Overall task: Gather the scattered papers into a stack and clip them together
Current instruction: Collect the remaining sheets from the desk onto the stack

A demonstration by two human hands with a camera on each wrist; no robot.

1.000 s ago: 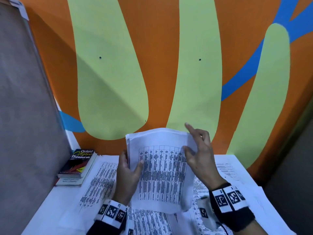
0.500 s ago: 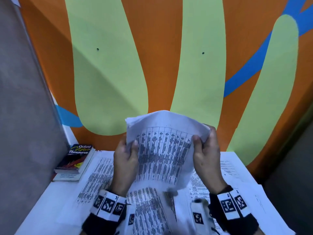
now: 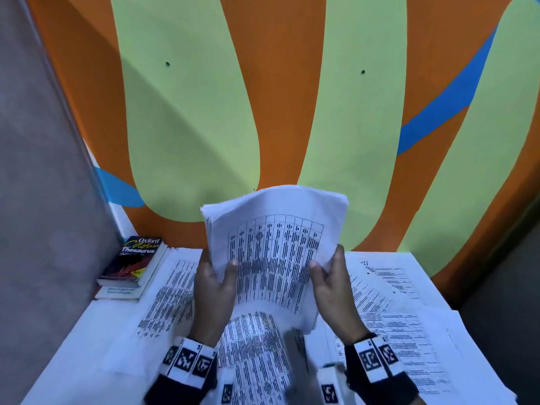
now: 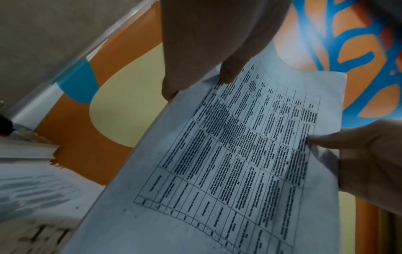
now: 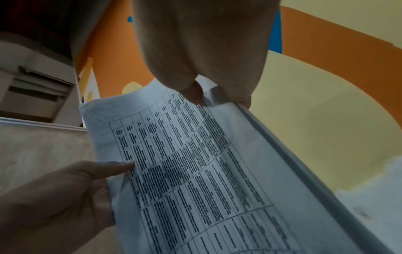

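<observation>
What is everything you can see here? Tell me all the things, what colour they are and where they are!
held stack of papers: one bundle, white with a black printed table, lifted above the table between both hands
loose papers: several, white with black print, lying spread over the table
table: one, white, under the papers
books: two stacked, the top one black and marked Oxford Thesaurus, at the table's far left corner
wall: one, orange with green and blue shapes, behind the table
wrist bands: two, black with black-and-white marker squares, one on each wrist
left hand: one, gripping the stack's left edge
right hand: one, gripping the stack's right edge
</observation>
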